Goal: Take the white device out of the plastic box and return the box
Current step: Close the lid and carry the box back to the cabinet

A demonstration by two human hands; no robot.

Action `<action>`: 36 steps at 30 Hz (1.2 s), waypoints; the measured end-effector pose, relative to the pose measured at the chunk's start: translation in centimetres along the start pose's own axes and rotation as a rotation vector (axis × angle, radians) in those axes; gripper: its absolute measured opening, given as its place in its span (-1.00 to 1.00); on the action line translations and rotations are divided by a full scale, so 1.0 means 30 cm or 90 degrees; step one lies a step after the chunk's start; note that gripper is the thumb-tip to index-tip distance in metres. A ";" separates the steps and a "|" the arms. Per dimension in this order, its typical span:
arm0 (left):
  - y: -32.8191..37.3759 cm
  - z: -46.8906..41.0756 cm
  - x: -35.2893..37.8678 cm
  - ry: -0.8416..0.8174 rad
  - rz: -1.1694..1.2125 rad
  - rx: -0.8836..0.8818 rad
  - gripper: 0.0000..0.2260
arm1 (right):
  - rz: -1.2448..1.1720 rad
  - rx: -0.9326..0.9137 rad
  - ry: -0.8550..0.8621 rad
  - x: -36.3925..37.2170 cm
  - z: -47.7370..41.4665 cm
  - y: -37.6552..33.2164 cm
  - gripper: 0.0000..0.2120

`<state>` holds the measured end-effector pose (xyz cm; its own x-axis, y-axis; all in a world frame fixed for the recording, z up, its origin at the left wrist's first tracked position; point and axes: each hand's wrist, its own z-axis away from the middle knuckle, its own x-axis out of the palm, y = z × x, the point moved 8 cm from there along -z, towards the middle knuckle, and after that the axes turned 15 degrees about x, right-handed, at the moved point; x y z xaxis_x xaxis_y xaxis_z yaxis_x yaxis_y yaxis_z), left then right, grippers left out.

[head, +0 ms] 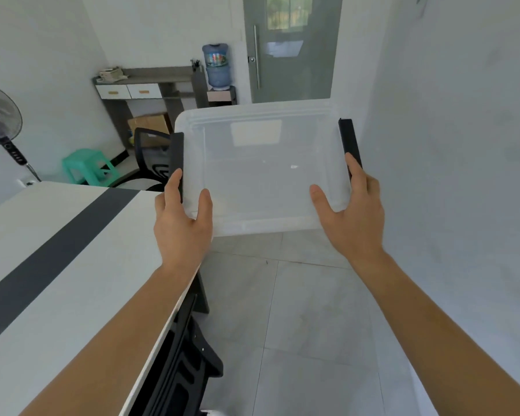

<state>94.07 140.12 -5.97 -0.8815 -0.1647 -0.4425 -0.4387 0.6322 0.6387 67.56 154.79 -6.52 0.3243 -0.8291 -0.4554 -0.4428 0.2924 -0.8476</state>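
Head view, left hand [183,226], right hand [353,217] grip clear plastic box [264,163], label apparently blank.

My arms: both bare, extended forward, forearms converging slightly. My left hand [182,219]: thumb up on top, fingers [174,183] pointing forward along the side of what I carry, clamped. My right hand [353,216]: mirrored pose, thumb spread inward, index finger stretched forward, also gripping. Wrists straight, level.
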 end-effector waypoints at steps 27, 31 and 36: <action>-0.849 -1.824 1.295 0.067 -0.054 -0.027 -0.48 | -0.028 -0.025 -0.063 1.493 -2.032 -0.165 -0.28; -0.987 -2.104 1.566 0.064 -0.077 -0.036 -0.49 | -0.046 -0.014 -0.083 1.750 -2.388 -0.134 -0.28; -1.133 -2.456 1.725 0.094 -0.123 -0.064 -0.49 | -0.083 -0.026 -0.148 2.074 -2.776 -0.232 -0.28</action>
<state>50.49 54.32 -4.19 -0.7925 -0.3878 -0.4708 -0.6099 0.5010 0.6140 21.21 61.48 -6.28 0.5620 -0.7257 -0.3968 -0.4166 0.1661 -0.8938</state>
